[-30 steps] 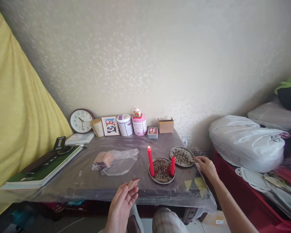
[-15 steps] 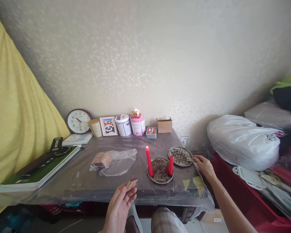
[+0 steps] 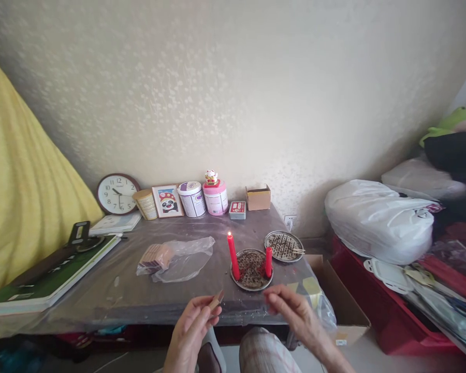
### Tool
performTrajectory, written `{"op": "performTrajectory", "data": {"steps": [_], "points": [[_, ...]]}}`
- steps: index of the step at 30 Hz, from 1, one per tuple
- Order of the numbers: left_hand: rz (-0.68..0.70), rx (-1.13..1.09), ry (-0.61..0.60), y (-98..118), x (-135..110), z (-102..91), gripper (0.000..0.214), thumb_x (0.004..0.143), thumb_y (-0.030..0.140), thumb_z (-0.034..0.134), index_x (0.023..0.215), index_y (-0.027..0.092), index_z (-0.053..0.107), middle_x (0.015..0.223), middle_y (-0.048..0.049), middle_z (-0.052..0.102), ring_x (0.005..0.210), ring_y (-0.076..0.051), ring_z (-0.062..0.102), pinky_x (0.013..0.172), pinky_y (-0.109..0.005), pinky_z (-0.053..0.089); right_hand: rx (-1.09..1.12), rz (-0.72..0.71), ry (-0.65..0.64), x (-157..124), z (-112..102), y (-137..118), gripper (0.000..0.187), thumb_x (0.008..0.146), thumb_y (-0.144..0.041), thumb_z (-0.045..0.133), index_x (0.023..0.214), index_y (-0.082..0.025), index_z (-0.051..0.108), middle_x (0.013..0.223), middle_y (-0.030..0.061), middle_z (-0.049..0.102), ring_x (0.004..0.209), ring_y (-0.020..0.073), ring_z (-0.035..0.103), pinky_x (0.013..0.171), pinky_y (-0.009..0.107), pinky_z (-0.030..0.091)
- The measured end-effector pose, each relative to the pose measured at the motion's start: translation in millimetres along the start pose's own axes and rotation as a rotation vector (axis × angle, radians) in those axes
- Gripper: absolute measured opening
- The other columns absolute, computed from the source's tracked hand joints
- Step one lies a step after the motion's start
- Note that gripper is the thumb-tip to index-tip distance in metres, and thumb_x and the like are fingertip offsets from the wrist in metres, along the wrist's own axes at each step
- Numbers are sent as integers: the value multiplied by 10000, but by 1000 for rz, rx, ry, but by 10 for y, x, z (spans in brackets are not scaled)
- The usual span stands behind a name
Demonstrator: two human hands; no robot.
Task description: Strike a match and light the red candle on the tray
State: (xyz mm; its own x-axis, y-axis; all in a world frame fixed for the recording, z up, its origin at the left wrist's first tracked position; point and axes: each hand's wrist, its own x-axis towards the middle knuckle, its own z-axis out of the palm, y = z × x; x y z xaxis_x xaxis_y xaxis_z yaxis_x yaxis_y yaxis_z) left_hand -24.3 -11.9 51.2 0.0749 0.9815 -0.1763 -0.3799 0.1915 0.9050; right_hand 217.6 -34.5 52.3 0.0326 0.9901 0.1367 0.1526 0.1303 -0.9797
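My left hand [image 3: 194, 324] is closed around a small matchbox [image 3: 216, 299], held tilted above the table's front edge. My right hand [image 3: 291, 311] is in front of the candle plate, its fingers drawn together and slightly blurred; nothing shows sticking out of them. A tall lit red candle [image 3: 233, 256] and a shorter unlit red candle [image 3: 268, 262] stand on a round metal plate [image 3: 252, 286] covered in dark residue. Behind it to the right, a second round plate [image 3: 280, 243] has a few pale thin sticks [image 3: 298, 251] lying at its right rim.
A plastic bag with stacked small boxes [image 3: 157, 257] lies left of the candles. Along the wall stand a clock [image 3: 118, 194], a framed picture [image 3: 168, 201], two tubs, a tin [image 3: 237, 210] and a cardboard box [image 3: 258, 198]. A red bin [image 3: 388, 311] is at the right.
My right hand has let go of the thin sticks at the far plate and moved left and nearer to me. My left hand has turned the matchbox slightly. The view has shifted a little.
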Motion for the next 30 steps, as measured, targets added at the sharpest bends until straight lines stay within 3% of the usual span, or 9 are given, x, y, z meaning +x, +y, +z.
{"op": "performTrajectory", "data": {"steps": [4,6,11,21,30], "points": [[92,167,-86,-37,-51,48,354,645,460,777,877,196,732,950,-114,760,942,-304,661,841,-380,479,26,-28,-51,-44,472,53,346,862,-503,580,1056,-229,659,971,52,704,874,224,640,787,336,511],[119,170,-97,-75,-64,56,349,648,445,778,897,206,725,934,-119,767,936,-308,669,838,-387,481,75,-27,-82,-27,632,71,382,864,-512,573,1117,-231,626,996,66,704,907,239,645,814,361,507],[168,170,-82,-116,-81,4,339,640,386,795,922,210,724,934,-138,767,957,-331,674,844,-405,493,148,-79,-109,10,905,117,388,832,-538,604,1042,-214,641,1007,77,680,941,254,640,814,368,506],[188,253,-144,-150,-38,-302,433,703,466,728,1037,202,649,992,-121,745,955,-303,680,886,-412,482,235,-120,-142,-15,1197,316,394,805,-579,618,1029,-257,653,1025,51,642,921,229,626,794,328,507],[159,328,-134,-223,13,-368,472,709,491,713,1072,211,603,1007,-114,724,963,-290,666,894,-399,467,367,-235,-160,72,1328,651,401,782,-557,658,1075,-285,638,1113,58,597,929,224,628,789,327,519]]}}
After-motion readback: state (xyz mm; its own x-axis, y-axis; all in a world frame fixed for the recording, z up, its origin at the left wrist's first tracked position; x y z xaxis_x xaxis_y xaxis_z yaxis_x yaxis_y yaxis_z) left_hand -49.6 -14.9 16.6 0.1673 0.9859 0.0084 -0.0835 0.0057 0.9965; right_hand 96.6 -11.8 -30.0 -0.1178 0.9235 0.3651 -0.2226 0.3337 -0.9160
